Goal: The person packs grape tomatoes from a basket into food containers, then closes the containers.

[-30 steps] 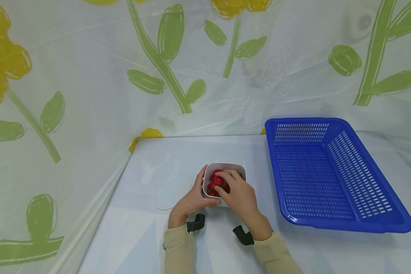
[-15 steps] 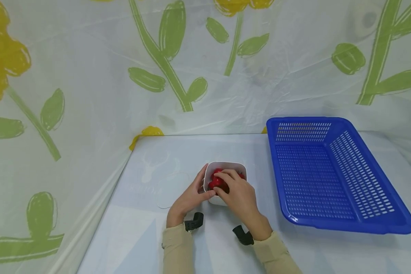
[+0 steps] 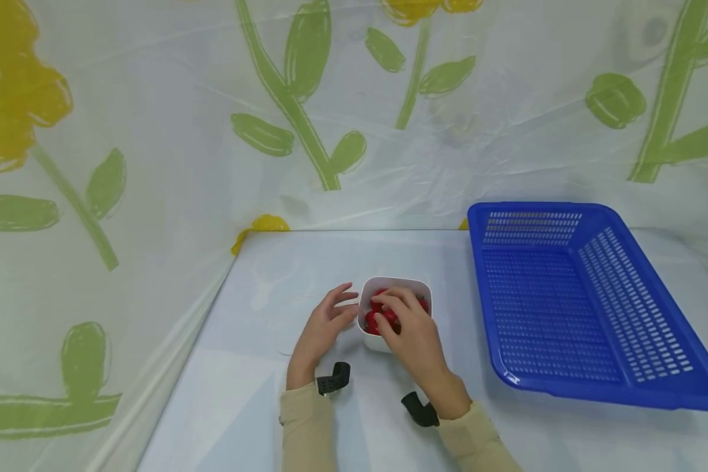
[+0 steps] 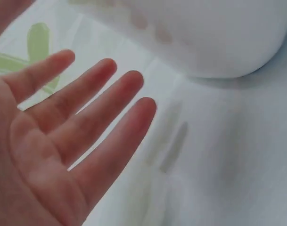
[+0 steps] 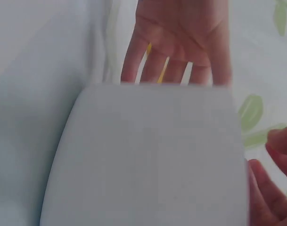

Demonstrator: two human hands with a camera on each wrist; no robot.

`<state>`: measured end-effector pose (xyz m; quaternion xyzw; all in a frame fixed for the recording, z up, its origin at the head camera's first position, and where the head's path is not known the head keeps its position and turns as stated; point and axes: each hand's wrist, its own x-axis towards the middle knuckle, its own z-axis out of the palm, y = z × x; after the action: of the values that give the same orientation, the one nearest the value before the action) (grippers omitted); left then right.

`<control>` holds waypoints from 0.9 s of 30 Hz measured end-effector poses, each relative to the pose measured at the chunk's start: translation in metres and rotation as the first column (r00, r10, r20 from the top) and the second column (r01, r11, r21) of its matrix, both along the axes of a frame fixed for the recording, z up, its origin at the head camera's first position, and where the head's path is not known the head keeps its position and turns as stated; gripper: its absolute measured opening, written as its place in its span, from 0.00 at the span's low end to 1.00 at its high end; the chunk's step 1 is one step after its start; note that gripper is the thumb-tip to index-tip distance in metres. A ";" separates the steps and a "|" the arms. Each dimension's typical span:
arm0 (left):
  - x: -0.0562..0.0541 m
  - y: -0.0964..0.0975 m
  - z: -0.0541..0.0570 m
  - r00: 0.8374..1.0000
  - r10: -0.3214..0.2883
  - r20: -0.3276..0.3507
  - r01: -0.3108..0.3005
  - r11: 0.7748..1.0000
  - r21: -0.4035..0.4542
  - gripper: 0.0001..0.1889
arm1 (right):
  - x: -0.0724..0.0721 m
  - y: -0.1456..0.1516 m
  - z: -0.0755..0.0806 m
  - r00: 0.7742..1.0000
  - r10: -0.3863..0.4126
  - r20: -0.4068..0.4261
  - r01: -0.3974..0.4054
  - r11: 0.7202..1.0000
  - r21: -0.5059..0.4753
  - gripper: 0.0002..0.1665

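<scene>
A small white square box (image 3: 377,343) stands on the table, holding several shiny red round fruits (image 3: 372,322). My right hand (image 3: 417,341) reaches into it from the near right, thumb and fingers curled about a red fruit. Part of the fruit is hidden under that hand. To the left of the box, my left hand (image 3: 320,333) is held with fingers apart and nothing in them. The left wrist view shows its open palm (image 4: 77,136) a little away from the box wall (image 4: 223,42). In the right wrist view, the box side (image 5: 143,155) covers much of the picture.
A large blue plastic basket (image 3: 549,308) with slotted walls stands at the right, with nothing in it. Behind the white table (image 3: 230,393) hangs a pale sheet (image 3: 171,164) printed with green leaves and yellow flowers.
The left hand has let go of the box and drawn off to its left, fingers spreading. The right hand stays in the box, its fingers shifting among the fruits.
</scene>
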<state>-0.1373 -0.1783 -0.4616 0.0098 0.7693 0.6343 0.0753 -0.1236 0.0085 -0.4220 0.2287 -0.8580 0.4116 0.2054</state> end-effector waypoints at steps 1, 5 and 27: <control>0.000 -0.002 0.001 0.999 0.028 -0.015 -0.028 0.999 -0.020 0.28 | 0.002 -0.002 0.001 1.000 0.022 -0.001 -0.022 1.000 -0.016 0.17; 0.002 -0.012 0.005 0.982 0.182 -0.054 -0.190 0.962 -0.197 0.24 | 0.012 -0.015 0.007 0.984 0.159 0.081 -0.147 0.979 -0.144 0.15; 0.034 -0.059 0.028 0.883 0.452 0.123 -0.323 0.779 -0.537 0.37 | 0.023 -0.068 -0.024 0.662 0.362 0.656 -0.277 0.932 -0.234 0.29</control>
<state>-0.1038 -0.2372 -0.4334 -0.2483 0.8769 0.4099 0.0365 -0.1004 -0.0596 -0.4462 0.1941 -0.7935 0.5442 -0.1914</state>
